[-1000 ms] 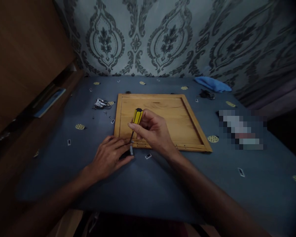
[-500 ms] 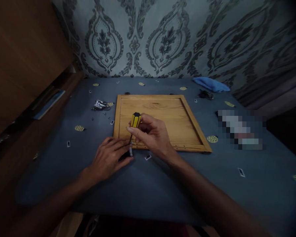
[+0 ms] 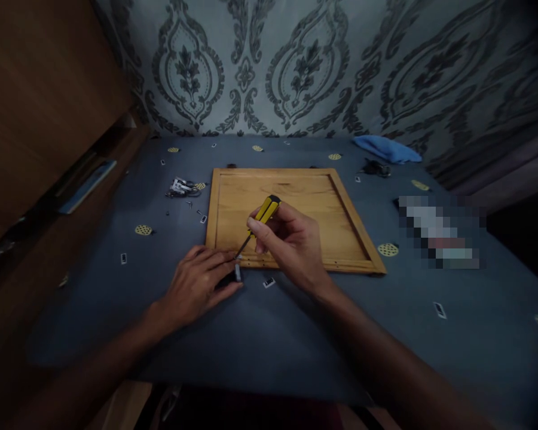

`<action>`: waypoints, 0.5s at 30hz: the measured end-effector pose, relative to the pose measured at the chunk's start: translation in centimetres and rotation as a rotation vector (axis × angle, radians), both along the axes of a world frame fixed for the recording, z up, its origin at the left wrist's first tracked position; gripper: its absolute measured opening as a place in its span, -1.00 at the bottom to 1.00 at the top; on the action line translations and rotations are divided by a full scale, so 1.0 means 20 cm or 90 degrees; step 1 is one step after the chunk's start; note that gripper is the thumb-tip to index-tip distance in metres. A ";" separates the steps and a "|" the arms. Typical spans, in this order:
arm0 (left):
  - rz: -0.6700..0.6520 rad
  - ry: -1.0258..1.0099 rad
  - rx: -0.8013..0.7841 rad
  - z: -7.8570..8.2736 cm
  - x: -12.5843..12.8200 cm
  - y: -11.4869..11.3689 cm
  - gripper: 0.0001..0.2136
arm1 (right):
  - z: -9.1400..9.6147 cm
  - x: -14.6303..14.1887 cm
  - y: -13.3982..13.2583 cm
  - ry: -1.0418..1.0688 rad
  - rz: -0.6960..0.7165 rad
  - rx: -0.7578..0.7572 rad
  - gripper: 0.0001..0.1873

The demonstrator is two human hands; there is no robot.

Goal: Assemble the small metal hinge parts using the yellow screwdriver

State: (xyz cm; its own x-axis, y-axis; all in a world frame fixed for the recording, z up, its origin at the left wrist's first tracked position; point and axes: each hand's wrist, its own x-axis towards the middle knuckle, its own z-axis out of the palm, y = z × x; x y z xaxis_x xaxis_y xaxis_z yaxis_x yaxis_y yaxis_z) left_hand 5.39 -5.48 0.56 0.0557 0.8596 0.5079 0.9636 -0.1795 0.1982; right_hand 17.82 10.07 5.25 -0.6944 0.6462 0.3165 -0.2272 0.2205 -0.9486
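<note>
A wooden panel with a raised frame (image 3: 278,212) lies flat on the table. My right hand (image 3: 296,245) grips a yellow-and-black screwdriver (image 3: 268,209) by its handle. The handle leans to the right, and the shaft slants down left to the panel's near left corner. There my left hand (image 3: 199,280) presses with bent fingers and thumb round a small metal hinge (image 3: 238,273), mostly covered by the fingers. Whether the tip sits in a screw is too small to tell. Small dark holes show along the panel's near rail.
Metal hinges (image 3: 182,187) lie left of the panel, with a few loose screws (image 3: 189,204) nearby. A blue cloth (image 3: 388,149) and a small black object (image 3: 376,168) are at the back right. A pixelated item (image 3: 439,233) lies right; a wooden cabinet (image 3: 49,89) stands left.
The screwdriver handle has tilted from nearly upright over to the right, and my right hand has shifted right with it. My left hand stays at the corner.
</note>
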 end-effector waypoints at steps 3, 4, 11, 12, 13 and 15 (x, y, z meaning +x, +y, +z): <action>-0.002 0.002 -0.001 0.00 0.00 0.00 -0.74 | -0.01 0.00 0.00 -0.008 0.001 -0.002 -0.55; -0.001 0.001 -0.004 0.00 0.00 0.00 -0.74 | -0.01 0.00 0.00 -0.009 0.002 -0.007 -0.55; 0.005 0.000 -0.014 0.00 0.00 0.00 -0.76 | -0.02 0.00 -0.01 -0.016 0.004 -0.010 -0.60; 0.005 0.000 -0.013 0.00 0.00 0.00 -0.76 | -0.03 0.00 -0.01 -0.013 0.006 -0.007 -0.62; 0.005 0.000 -0.011 0.00 0.00 0.00 -0.76 | -0.03 0.00 -0.01 -0.011 0.009 -0.003 -0.64; 0.005 -0.001 -0.010 0.00 0.00 0.00 -0.76 | -0.03 0.00 -0.01 -0.012 0.016 0.014 -0.66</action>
State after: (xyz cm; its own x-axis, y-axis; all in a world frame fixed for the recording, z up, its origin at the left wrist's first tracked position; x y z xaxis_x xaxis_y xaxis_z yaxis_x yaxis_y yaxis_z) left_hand 5.39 -5.56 0.53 0.0475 0.8681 0.4941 0.9646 -0.1683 0.2029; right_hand 17.86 9.95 4.61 -0.7166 0.6215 0.3165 -0.2148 0.2351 -0.9479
